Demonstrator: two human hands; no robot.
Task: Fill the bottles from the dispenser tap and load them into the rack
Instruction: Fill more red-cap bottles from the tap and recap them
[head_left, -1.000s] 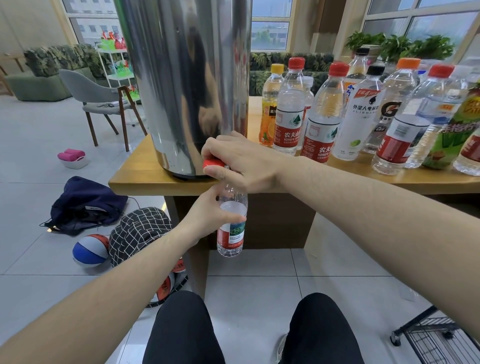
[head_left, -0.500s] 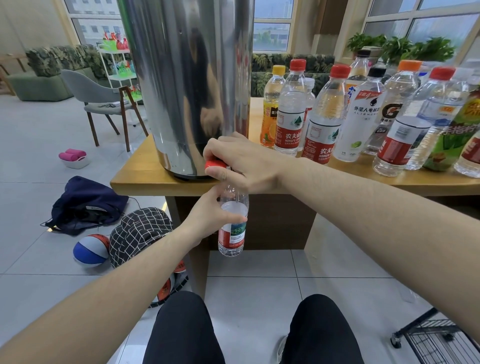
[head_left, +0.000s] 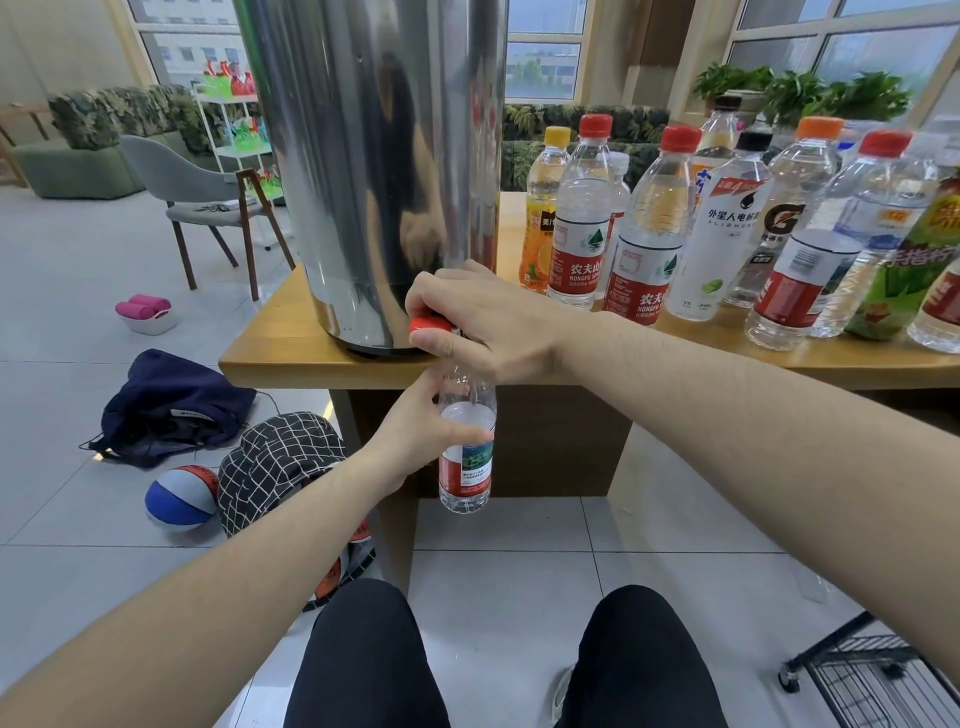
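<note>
While my right hand (head_left: 485, 322) reaches across the table (head_left: 291, 358) edge, its fingers (head_left: 441, 344) curl around the red tap (head_left: 428, 325) at the steel dispenser (head_left: 374, 171) base. Below it, my left hand (head_left: 421, 431), arm stretched forward, grips an upright clear bottle (head_left: 466, 457) under the tap, thumb across its label.

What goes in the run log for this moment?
step: filling | left hand: holds water bottle under tap | right hand: on red tap handle of steel dispenser | wire rack: bottom right
</note>
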